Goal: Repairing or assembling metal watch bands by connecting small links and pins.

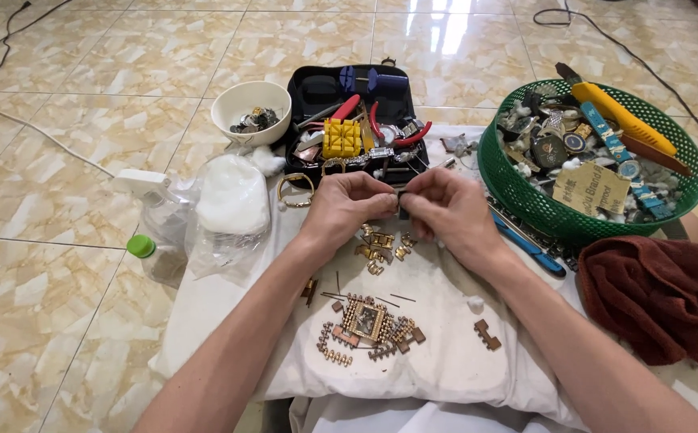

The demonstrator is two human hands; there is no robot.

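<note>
My left hand (349, 207) and my right hand (447, 210) meet above a white cloth (445, 369), fingertips pinched together on a small dark part (401, 196) held between them. Just below them lie several loose gold watch-band links (381, 244). Nearer to me sits a gold square watch case (367, 319) with broken band pieces and thin pins around it. One separate link piece (487, 334) lies to the right.
A black tool case (317, 88) with red pliers and a yellow block stands behind my hands. A white bowl (244, 100), a gold bangle (295, 189), plastic bags and a spray bottle (152, 232) are left. A green basket (509, 188) of watches and a brown towel (661, 297) are right.
</note>
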